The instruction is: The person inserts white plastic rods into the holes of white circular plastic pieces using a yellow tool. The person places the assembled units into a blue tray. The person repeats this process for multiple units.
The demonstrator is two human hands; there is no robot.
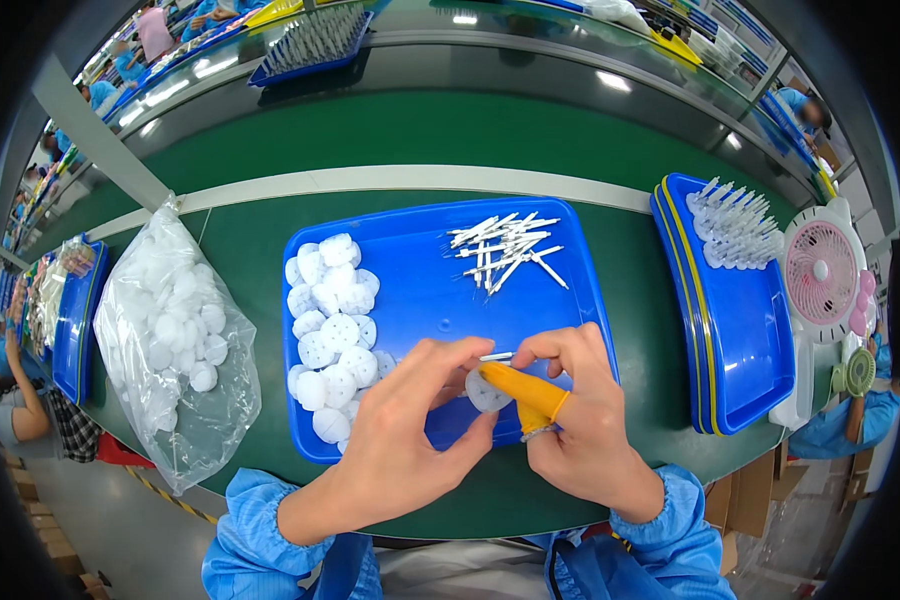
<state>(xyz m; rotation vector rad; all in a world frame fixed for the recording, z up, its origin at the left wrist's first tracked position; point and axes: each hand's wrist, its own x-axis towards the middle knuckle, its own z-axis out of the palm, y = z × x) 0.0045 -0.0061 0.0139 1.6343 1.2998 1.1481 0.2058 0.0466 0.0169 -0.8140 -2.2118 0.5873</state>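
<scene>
Over the near side of a blue tray (pixel 440 222), my two hands meet. Between thumb and fingers, my left hand (pixel 410 430) grips a translucent white plastic disc (pixel 486 392). My right hand (pixel 580 420) wears a yellow finger cot (pixel 526 392), its tip pressed against the disc. The right hand's curled fingers pinch a thin white stick (pixel 497 356) at the disc's upper edge; its far end is hidden by the fingers. Many similar discs (pixel 338 332) lie heaped along the tray's left side. White sticks with fine wire ends (pixel 502 247) lie in a loose pile at the back right.
On the left lies a clear bag (pixel 175 330) full of white discs. Stacked blue and yellow trays (pixel 745 350) stand on the right, with upright assembled pieces (pixel 735 225). A pink fan (pixel 822 268) is beyond them. A conveyor with another tray (pixel 315 45) runs behind. Co-workers sit at both sides.
</scene>
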